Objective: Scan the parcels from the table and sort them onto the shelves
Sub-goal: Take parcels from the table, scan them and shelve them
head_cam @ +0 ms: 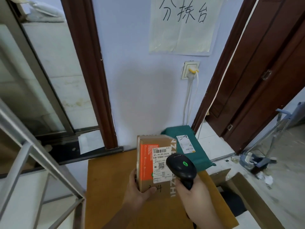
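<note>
A brown cardboard parcel (148,142) with an orange stripe and a white shipping label faces me above the wooden table (112,187). My left hand (137,193) grips its lower left corner, thumb across the front. My right hand (193,194) holds a black barcode scanner (180,167) by its handle. The scanner's head, with a green light on top, sits just over the label's right edge. Behind the box a dark green mailer bag (196,146) with a white label lies at the table's far right, against the wall.
A grey metal shelf frame (33,156) stands at the left. An open cardboard box (244,189) sits on the floor to the right of the table. Brown door frames flank the blue wall, which carries a handwritten paper sign (181,27) and a socket with cables (189,70).
</note>
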### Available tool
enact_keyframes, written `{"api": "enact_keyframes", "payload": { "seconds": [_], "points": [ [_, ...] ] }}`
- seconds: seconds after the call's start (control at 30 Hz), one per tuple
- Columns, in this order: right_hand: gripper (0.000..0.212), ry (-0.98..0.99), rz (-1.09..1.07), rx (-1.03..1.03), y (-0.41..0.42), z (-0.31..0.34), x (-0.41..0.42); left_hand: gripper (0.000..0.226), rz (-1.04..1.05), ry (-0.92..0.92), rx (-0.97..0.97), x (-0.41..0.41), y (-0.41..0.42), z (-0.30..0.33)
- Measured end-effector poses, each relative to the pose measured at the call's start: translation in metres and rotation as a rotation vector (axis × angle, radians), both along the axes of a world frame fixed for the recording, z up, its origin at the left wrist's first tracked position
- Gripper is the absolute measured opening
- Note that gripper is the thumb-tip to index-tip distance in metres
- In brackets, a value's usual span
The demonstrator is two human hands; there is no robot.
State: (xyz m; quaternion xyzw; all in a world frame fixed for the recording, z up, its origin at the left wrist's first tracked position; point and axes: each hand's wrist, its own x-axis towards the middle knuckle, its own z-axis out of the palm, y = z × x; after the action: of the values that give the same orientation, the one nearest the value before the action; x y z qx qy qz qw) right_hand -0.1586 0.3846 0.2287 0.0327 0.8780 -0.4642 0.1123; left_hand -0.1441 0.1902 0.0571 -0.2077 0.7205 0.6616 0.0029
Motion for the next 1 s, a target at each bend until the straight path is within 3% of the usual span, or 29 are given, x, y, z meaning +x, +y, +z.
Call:
{"api": "enact_keyframes", "payload": {
  "seconds": [0.37,0.53,0.67,0.8,1.0],
  "points": [
    [0.009,0.044,0.283,0.002,-0.032,-0.011,0.040,0.107,0.239,0.037,0.040,0.081,-0.033,0.013],
    [0.010,-0.002,0.457,-0.001,-0.035,-0.024,0.062,0.114,0.366,0.047,0.017,0.138,-0.026,0.023],
    [0.016,0.072,0.616,-0.010,-0.039,-0.030,0.089,0.124,0.504,0.041,-0.032,0.197,-0.010,0.028],
    [0.033,0.045,0.736,-0.080,-0.054,-0.022,0.125,0.113,0.608,0.064,-0.030,0.260,-0.003,0.032],
    [0.020,-0.025,0.947,-0.101,-0.087,-0.023,0.191,0.115,0.817,0.116,-0.002,0.360,-0.001,0.040]
  ]
}}
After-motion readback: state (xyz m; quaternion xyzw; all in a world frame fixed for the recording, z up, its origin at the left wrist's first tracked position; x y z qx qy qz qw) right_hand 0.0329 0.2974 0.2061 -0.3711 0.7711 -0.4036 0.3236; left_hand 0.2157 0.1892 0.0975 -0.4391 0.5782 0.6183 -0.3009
